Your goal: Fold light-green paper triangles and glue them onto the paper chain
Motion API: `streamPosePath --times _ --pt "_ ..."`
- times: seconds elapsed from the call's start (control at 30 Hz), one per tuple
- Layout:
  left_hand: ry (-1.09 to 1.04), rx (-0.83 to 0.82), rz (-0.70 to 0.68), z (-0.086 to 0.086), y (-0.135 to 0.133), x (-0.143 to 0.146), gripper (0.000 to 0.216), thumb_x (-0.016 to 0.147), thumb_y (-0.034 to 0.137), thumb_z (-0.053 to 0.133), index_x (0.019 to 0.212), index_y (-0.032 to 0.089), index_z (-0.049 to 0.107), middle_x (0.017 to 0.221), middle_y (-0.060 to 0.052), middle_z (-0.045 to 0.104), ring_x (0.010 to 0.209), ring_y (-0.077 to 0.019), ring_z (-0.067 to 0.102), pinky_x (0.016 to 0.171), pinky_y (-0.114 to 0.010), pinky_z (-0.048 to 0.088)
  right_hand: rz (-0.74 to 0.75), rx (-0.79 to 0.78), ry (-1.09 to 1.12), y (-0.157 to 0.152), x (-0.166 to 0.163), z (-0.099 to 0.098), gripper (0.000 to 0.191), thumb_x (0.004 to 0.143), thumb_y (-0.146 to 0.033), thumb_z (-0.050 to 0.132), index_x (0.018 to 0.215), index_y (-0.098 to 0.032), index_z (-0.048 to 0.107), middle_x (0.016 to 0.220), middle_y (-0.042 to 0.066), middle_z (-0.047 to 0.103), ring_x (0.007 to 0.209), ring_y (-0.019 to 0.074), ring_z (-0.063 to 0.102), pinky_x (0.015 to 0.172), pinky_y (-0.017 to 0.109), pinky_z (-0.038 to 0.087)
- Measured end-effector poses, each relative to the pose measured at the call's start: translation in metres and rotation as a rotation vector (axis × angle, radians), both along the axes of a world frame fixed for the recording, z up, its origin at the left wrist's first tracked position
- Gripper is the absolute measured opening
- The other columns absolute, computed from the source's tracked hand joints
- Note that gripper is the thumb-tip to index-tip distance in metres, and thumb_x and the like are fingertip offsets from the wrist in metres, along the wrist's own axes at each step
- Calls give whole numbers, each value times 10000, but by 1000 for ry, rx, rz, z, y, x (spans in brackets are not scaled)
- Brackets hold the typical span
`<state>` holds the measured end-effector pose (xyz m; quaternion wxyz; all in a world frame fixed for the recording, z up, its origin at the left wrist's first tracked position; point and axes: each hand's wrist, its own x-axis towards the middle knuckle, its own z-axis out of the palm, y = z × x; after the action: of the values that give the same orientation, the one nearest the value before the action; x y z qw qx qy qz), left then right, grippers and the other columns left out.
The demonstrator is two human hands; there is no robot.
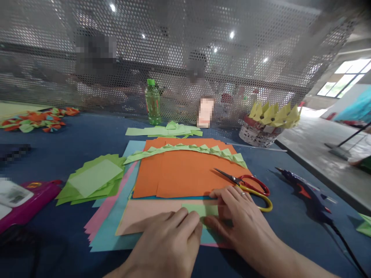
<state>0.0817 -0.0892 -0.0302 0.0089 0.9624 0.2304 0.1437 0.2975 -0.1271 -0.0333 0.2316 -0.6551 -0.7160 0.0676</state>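
A small light-green paper piece (199,209) lies on the pale pink sheet at the front of a paper stack. At its left end is my left hand (174,241), fingers curled down and closed on it; the fingertips are partly hidden. My right hand (242,218), with a ring on one finger, rests over the right end, thumb and fingers apart. Just beyond that hand, scissors (239,180) with red and yellow handles lie on orange sheets (185,170). A folded light-green zigzag strip (179,147) arches across the orange paper.
Green paper squares (95,177) are piled at left, near a magenta-and-white device (29,197). On the right are a glue gun (307,193) with its cord and a paper-wrapped basket (257,131) with yellow points. A green bottle (153,102) stands before the perforated metal screen (174,46).
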Motion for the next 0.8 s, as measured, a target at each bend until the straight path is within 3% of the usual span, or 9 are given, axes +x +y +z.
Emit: streamPosePath --times 0.13,0.23,0.37,0.63,0.8 --pt "-75 -185 31 1 8 1 323 924 103 375 966 209 677 915 -59 637 802 -227 596 694 -365 471 20 -60 20 1 1 3 251 803 -281 835 938 -265 624 973 0 658 922 237 602 843 383 401" --pt "-195 -257 117 2 14 1 281 965 142 413 1124 227 629 1097 -54 632 957 -229 609 812 -373 472 17 -59 43 1 0 3 245 795 -270 839 892 -242 615 926 0 649 889 229 598 812 372 400" --pt "-164 -339 242 11 23 4 310 951 221 580 1260 237 571 1245 -62 589 1146 -265 559 940 -399 444 47 -71 91 1 -3 2 162 837 -205 778 883 -240 626 890 -11 645 830 202 583 781 347 380" --pt "-141 -558 303 17 27 6 52 892 229 629 932 258 645 934 22 633 959 -200 618 749 -275 437 75 -76 133 0 -4 0 177 826 -157 758 779 -219 600 761 -36 635 739 170 551 723 307 354" --pt "-211 -703 377 30 25 8 79 877 288 614 828 234 642 810 41 635 716 -142 624 598 -226 394 76 -132 251 -1 -2 3 30 904 -259 673 886 -238 661 778 -16 643 734 171 556 669 280 368"
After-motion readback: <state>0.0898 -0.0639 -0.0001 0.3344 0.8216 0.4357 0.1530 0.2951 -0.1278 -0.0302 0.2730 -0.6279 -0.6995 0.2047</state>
